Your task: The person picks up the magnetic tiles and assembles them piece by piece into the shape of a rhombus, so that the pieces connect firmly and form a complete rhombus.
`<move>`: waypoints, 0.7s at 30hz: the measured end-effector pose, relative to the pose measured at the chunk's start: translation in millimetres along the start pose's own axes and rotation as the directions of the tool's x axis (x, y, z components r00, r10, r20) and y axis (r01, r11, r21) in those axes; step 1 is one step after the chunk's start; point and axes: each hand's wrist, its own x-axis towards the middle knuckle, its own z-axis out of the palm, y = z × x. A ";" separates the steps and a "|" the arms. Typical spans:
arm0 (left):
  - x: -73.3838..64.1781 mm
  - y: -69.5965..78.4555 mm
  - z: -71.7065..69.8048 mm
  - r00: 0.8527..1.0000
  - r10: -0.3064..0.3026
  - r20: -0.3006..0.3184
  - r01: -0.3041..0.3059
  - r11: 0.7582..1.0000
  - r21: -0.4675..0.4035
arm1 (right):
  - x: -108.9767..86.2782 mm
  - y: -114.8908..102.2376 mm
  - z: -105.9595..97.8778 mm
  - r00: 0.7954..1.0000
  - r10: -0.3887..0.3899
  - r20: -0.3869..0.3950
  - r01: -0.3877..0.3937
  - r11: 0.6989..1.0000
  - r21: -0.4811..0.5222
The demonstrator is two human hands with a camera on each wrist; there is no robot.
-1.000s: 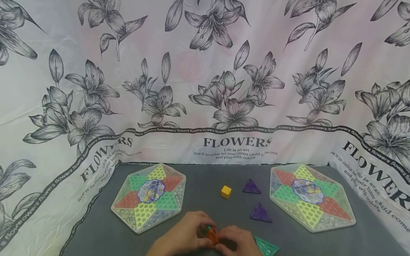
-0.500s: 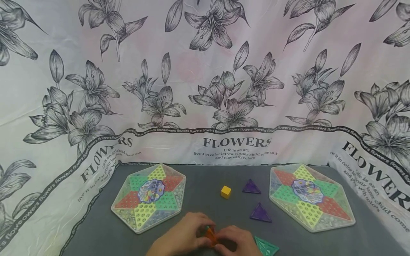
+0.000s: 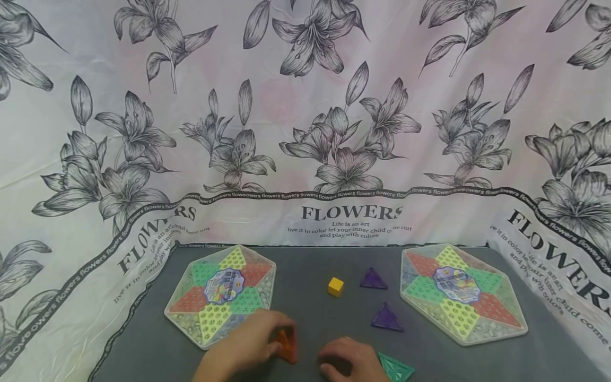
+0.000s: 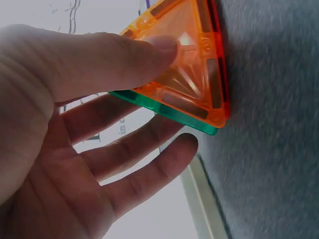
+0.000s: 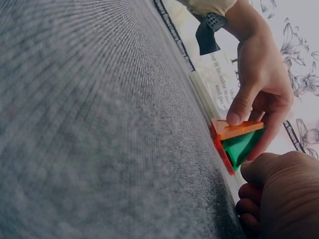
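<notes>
My left hand (image 3: 253, 337) pinches a small joined stack of triangular magnetic tiles between thumb and fingers, low over the dark table. In the left wrist view, the thumb presses on the orange tile (image 4: 192, 74), with a green tile (image 4: 174, 113) along its lower side. From the right wrist view, a red tile (image 5: 224, 153) shows too, and the three form a hollow pyramid-like shape. My right hand (image 3: 352, 358) rests near the table's front, fingers loosely curled and holding nothing. Beside it lies a flat green triangular tile (image 3: 395, 367).
Two purple triangular tiles, the far one (image 3: 373, 279) and the near one (image 3: 387, 318), lie right of centre. A yellow cube (image 3: 335, 287) sits left of them. Hexagonal game boards stand at left (image 3: 224, 286) and right (image 3: 463, 294). A flower-printed cloth (image 3: 281, 212) hangs behind.
My left hand has moved left, carrying the joined tiles away from the right hand. The right hand has let go of them and stays in about the same place.
</notes>
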 end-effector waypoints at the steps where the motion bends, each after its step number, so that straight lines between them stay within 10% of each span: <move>1: -0.9 -0.3 -1.4 1.000 0.000 0.002 0.000 1.000 -0.003 | 0.0 0.3 -0.3 1.000 0.001 0.004 -0.001 1.000 -0.002; 10: -5.2 -2.7 -11.0 1.000 0.027 0.012 -0.027 1.000 0.013 | -1.2 4.2 4.1 0.986 -0.147 -0.075 0.139 0.985 -0.103; 21: -7.6 -2.9 -14.1 0.999 -0.018 0.034 0.017 1.000 0.019 | -1.9 5.8 4.0 0.989 -0.132 -0.059 0.126 0.987 -0.100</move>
